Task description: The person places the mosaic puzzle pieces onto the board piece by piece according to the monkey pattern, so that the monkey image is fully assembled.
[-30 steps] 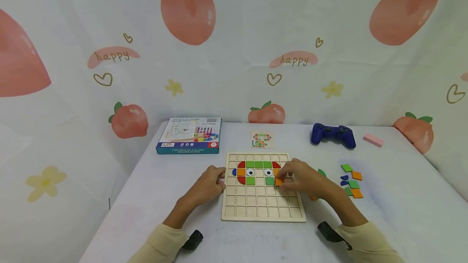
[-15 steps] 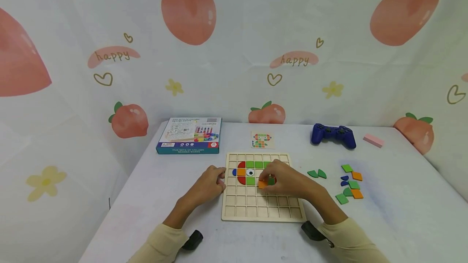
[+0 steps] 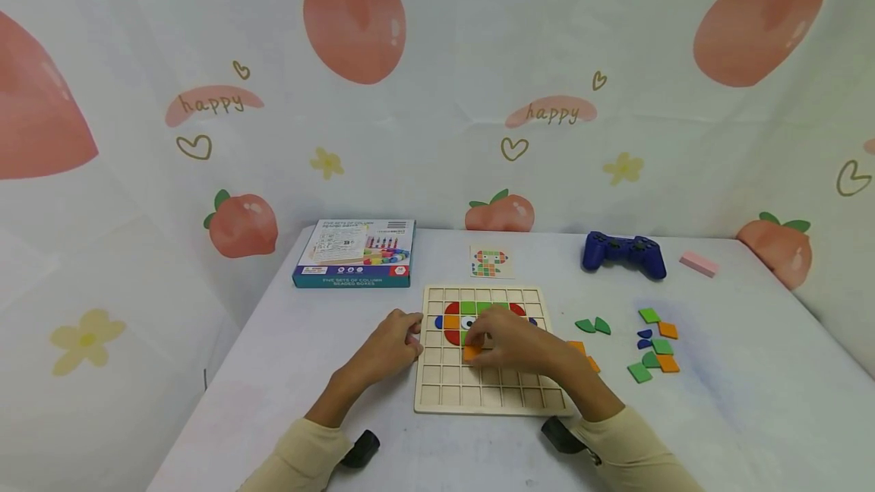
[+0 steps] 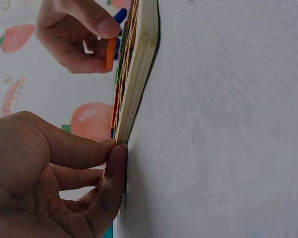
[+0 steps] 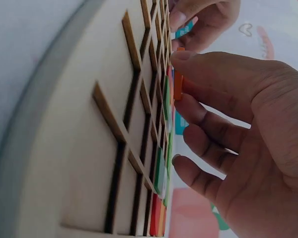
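My left hand [image 3: 386, 344] pinches the left edge of a wooden grid board [image 3: 437, 395], thumb on top and a finger against its side in the left wrist view. Between thumb and fingertips, my right hand [image 3: 513, 342] holds an orange square tile [image 3: 472, 354] just over the board's cells; the right wrist view has this orange tile [image 5: 178, 87] edge-on. Coloured tiles fill cells in the upper rows: a red rounded piece [image 3: 452, 338], a green square [image 3: 484, 307], an eye tile [image 3: 468, 322] and a blue half-round [image 3: 439, 322]. The right hand hides part of that pattern.
Loose green [image 3: 639, 372], orange [image 3: 668, 363] and blue pieces lie right of the board. Behind it lies a pattern card [image 3: 491, 262], with a teal-edged box [image 3: 352, 254] at back left. A blue game controller [image 3: 623, 253] and pink block [image 3: 699, 263] sit at back right.
My right hand has carried the orange tile leftward across the board, from the right part of the pattern to below its left eye tile. The left hand stays at the board's edge.
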### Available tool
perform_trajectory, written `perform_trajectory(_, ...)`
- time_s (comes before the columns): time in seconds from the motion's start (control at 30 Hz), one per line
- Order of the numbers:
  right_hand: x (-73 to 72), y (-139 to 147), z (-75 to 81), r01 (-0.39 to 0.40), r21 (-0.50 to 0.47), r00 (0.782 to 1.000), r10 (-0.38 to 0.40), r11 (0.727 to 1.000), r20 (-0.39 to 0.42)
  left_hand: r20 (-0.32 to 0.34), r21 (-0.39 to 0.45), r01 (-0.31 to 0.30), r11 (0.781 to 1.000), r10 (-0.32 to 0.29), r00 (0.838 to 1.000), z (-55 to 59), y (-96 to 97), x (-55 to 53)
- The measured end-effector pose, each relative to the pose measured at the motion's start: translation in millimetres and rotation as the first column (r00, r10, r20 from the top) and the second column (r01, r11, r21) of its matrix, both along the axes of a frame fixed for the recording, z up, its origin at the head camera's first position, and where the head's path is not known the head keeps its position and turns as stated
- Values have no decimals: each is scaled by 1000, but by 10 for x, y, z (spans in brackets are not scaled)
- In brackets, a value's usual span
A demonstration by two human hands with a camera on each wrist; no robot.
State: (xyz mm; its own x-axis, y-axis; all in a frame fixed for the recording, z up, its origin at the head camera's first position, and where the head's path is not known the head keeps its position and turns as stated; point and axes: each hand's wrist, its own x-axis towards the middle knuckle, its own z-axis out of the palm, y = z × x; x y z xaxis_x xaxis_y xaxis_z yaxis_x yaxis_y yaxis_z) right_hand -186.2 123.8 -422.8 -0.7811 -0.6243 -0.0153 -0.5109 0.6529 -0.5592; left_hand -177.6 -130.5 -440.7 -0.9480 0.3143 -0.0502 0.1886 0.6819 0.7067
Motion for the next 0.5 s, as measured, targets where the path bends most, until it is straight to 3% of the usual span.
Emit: perform_trajectory(0.5, 31, -30, -5, 31, 3, 999, -31, 1000, 20, 5, -1, 5, 1000, -5, 1000, 14, 5, 1)
